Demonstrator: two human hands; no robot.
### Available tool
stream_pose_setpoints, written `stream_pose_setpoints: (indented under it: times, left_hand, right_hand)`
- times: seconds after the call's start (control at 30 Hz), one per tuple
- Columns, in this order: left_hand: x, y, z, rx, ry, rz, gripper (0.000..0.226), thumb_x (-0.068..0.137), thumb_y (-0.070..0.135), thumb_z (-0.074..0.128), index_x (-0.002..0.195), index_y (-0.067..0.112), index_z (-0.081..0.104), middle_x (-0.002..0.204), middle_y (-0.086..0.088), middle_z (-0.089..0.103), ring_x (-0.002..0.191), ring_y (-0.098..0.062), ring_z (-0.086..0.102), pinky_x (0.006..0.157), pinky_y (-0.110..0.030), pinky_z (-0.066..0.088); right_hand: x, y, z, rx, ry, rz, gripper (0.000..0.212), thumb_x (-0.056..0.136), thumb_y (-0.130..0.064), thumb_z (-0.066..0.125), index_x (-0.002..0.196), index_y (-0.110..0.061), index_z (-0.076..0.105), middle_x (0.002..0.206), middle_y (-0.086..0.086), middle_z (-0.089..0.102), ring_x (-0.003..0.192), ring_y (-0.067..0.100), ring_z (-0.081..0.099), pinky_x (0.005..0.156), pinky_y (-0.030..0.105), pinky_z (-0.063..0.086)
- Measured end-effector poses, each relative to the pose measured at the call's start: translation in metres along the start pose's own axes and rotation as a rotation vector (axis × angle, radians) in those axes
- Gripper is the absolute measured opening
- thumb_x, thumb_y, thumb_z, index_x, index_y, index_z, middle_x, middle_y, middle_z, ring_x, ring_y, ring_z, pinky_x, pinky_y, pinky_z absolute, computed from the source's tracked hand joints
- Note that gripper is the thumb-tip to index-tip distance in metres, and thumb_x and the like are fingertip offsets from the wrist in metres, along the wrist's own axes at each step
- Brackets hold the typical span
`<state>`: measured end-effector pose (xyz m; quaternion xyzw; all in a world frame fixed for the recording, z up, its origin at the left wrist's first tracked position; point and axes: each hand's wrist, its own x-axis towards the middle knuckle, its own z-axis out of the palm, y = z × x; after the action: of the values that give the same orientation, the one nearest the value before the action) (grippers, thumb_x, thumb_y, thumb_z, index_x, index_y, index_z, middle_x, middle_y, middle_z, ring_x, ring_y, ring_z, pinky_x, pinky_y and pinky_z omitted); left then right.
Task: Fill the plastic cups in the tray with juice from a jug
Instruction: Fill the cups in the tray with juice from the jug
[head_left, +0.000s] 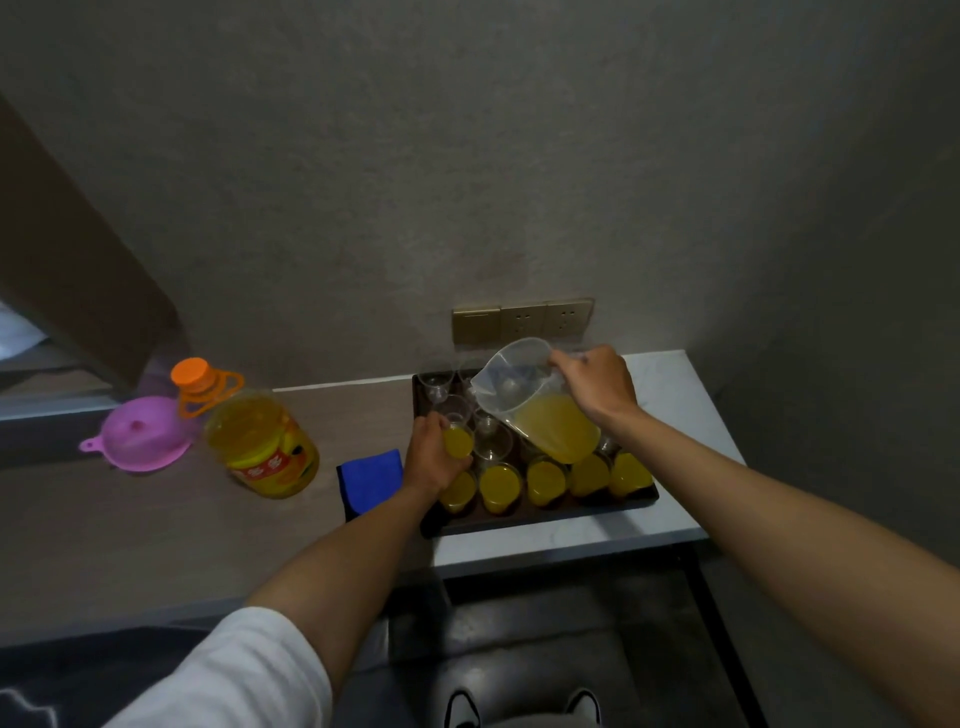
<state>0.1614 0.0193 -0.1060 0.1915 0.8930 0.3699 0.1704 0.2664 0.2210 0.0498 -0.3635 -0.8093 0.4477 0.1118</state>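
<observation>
a: why's the dark rectangular tray (535, 514) at the white table (670, 384) edge?

b: keeps cups near you. your right hand (597, 384) grips the clear plastic jug (524, 395), tilted; your left hand (434, 457) wraps a filled clear plastic cup (458, 441), steadying it.

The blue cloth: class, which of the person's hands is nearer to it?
Left. The left hand grips a filled cup right beside the blue cloth. The right hand holds the jug farther away, over the tray.
</observation>
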Motion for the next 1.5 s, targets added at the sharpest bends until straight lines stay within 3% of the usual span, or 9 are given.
stream_pose_setpoints:
  times: [0.17,0.37,0.63,0.77,0.97,1.1,1.27,1.4,1.5]
  left_hand:
    - [0.001,-0.003,0.002,-0.02,0.003,-0.013,0.056,0.069,0.014,0.088,0.103,0.016,0.044,0.111,-0.005,0.047,0.09,-0.013,0.048,0.066,-0.019,0.036]
    - [0.002,-0.002,0.005,-0.03,0.027,-0.024,0.055,0.069,0.012,0.088,0.098,0.018,0.042,0.108,-0.005,0.046,0.089,-0.014,0.047,0.063,-0.015,0.032]
    - [0.003,-0.002,0.008,-0.06,0.04,-0.078,0.057,0.069,0.012,0.088,0.102,0.016,0.042,0.113,-0.008,0.046,0.096,-0.022,0.052,0.075,-0.028,0.042]
    - [0.005,-0.003,0.011,-0.072,0.032,-0.106,0.062,0.067,0.012,0.088,0.111,0.01,0.045,0.119,-0.012,0.046,0.102,-0.026,0.053,0.081,-0.033,0.047]
    - [0.008,-0.004,0.014,-0.058,0.016,-0.146,0.071,0.063,0.015,0.091,0.118,0.01,0.046,0.123,-0.013,0.044,0.109,-0.032,0.054,0.093,-0.044,0.052]
    - [0.009,-0.003,0.013,-0.024,0.009,-0.149,0.075,0.061,0.02,0.093,0.119,0.009,0.047,0.123,-0.014,0.044,0.11,-0.033,0.054,0.094,-0.044,0.051]
    - [0.006,0.0,0.012,0.012,-0.001,-0.149,0.075,0.063,0.026,0.094,0.12,0.012,0.046,0.127,-0.014,0.043,0.118,-0.033,0.048,0.098,-0.043,0.047]
    - [0.003,0.006,0.01,0.072,-0.009,-0.138,0.07,0.069,0.028,0.089,0.121,0.014,0.045,0.134,-0.012,0.036,0.125,-0.031,0.035,0.095,-0.036,0.04]
    - [0.002,0.01,0.01,0.112,0.035,-0.111,0.063,0.071,0.034,0.086,0.115,0.018,0.045,0.13,-0.008,0.036,0.12,-0.028,0.035,0.088,-0.035,0.044]
  right_hand:
    - [0.0,0.003,-0.001,-0.014,0.007,-0.004,0.047,0.093,-0.047,0.062,0.07,-0.007,0.071,0.063,0.005,0.063,0.066,0.021,0.058,0.065,0.034,0.042]
    - [-0.002,0.004,-0.003,-0.017,0.003,-0.004,0.048,0.094,-0.045,0.062,0.071,-0.004,0.071,0.061,0.004,0.06,0.062,0.019,0.055,0.063,0.032,0.04]
    - [-0.003,0.006,-0.003,-0.024,0.007,-0.002,0.049,0.094,-0.048,0.063,0.066,-0.008,0.067,0.061,0.009,0.06,0.06,0.018,0.052,0.061,0.032,0.039]
    - [-0.004,0.006,-0.003,-0.017,0.007,-0.004,0.054,0.094,-0.048,0.063,0.075,0.002,0.07,0.077,0.02,0.07,0.063,0.02,0.054,0.063,0.033,0.041]
    - [-0.006,0.006,-0.006,-0.017,0.0,-0.015,0.053,0.095,-0.045,0.062,0.079,0.005,0.07,0.074,0.019,0.069,0.063,0.02,0.054,0.062,0.033,0.04]
    - [-0.007,0.006,-0.006,-0.004,-0.004,-0.01,0.055,0.095,-0.045,0.062,0.075,0.005,0.069,0.069,0.017,0.067,0.062,0.02,0.054,0.062,0.033,0.04]
    - [-0.009,0.008,-0.007,-0.008,-0.011,-0.007,0.044,0.095,-0.044,0.061,0.065,-0.012,0.064,0.06,0.004,0.057,0.06,0.019,0.05,0.062,0.034,0.039]
    - [-0.01,0.006,-0.009,-0.011,0.003,0.003,0.048,0.095,-0.045,0.061,0.071,-0.003,0.069,0.063,0.006,0.059,0.062,0.019,0.053,0.062,0.033,0.04]
    - [-0.01,0.006,-0.011,-0.017,0.002,0.0,0.048,0.096,-0.044,0.061,0.07,-0.004,0.069,0.063,0.006,0.059,0.063,0.02,0.054,0.063,0.032,0.04]
